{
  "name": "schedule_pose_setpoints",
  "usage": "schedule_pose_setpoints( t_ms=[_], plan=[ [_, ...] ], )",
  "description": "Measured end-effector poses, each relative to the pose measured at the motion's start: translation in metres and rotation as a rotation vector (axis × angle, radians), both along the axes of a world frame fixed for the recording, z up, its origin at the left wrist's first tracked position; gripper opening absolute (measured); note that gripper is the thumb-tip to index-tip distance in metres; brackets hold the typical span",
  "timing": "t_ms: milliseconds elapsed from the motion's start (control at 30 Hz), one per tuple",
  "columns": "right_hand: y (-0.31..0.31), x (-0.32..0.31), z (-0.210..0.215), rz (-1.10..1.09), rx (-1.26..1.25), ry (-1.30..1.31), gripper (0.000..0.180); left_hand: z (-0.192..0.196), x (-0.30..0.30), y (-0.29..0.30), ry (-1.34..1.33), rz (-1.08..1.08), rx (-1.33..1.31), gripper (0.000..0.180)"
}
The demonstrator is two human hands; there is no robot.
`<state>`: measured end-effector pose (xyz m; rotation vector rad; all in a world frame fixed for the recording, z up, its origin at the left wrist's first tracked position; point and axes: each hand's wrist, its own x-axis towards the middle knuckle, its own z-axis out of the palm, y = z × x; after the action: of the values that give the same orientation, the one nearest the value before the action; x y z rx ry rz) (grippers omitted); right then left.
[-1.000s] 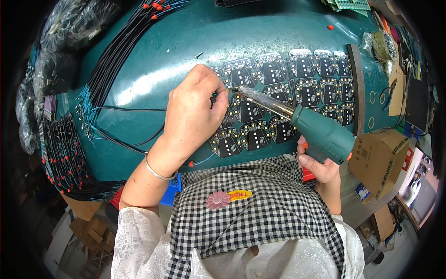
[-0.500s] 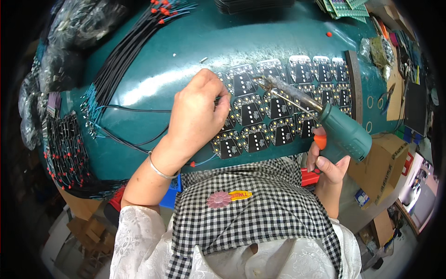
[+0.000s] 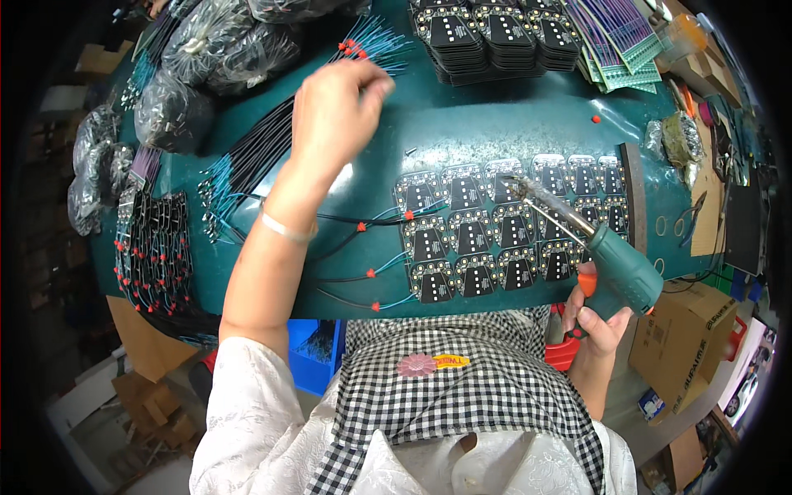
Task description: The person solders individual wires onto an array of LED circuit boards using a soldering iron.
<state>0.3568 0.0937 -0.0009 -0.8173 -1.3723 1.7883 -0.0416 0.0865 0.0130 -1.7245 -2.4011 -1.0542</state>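
Observation:
My left hand [image 3: 334,115] reaches far over the green table [image 3: 495,124], its fingertips pinched at the red-tipped ends of a bundle of black and blue wires [image 3: 272,148]. My right hand [image 3: 598,318] grips a green soldering gun [image 3: 606,260] at the table's near edge. The gun's metal tip [image 3: 516,186] hovers over rows of small black circuit boards [image 3: 495,231]. Three wires with red sleeves [image 3: 363,268] run from the left boards across the table.
Stacks of black boards [image 3: 495,33] and striped panels [image 3: 619,49] lie at the far edge. Plastic bags of parts [image 3: 206,58] sit far left. More wired boards [image 3: 153,247] hang at the left edge. A cardboard box [image 3: 689,334] stands at the right, a blue bin [image 3: 318,355] below.
My left hand left the circuit boards and moved up and away to the wire bundle. The soldering gun drew back toward the right, its tip lifted from the boards.

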Motion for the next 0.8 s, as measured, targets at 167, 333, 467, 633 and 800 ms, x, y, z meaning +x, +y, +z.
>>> schedule_pose_setpoints(
  t_ms=[167, 333, 467, 633, 800],
  plan=[
    [-0.005, -0.001, 0.001, 0.003, 0.019, -0.012, 0.061, -0.028, -0.035, 0.039, 0.262, 0.146, -0.026, 0.014],
    [-0.006, 0.003, 0.002, -0.010, -0.002, -0.010, 0.061, -0.027, -0.038, 0.043, 0.105, 0.179, -0.086, 0.015],
    [-0.006, 0.004, -0.003, -0.029, -0.019, -0.009, 0.061, -0.025, -0.042, 0.042, 0.032, 0.148, -0.071, 0.018],
    [-0.009, 0.002, -0.001, -0.028, 0.011, 0.028, 0.064, -0.010, -0.041, 0.017, -0.139, 0.100, 0.061, 0.019],
    [-0.015, 0.030, -0.005, 0.054, -0.103, 0.026, 0.061, 0.022, 0.025, -0.036, -0.743, -0.090, -0.186, 0.011]
  ],
)
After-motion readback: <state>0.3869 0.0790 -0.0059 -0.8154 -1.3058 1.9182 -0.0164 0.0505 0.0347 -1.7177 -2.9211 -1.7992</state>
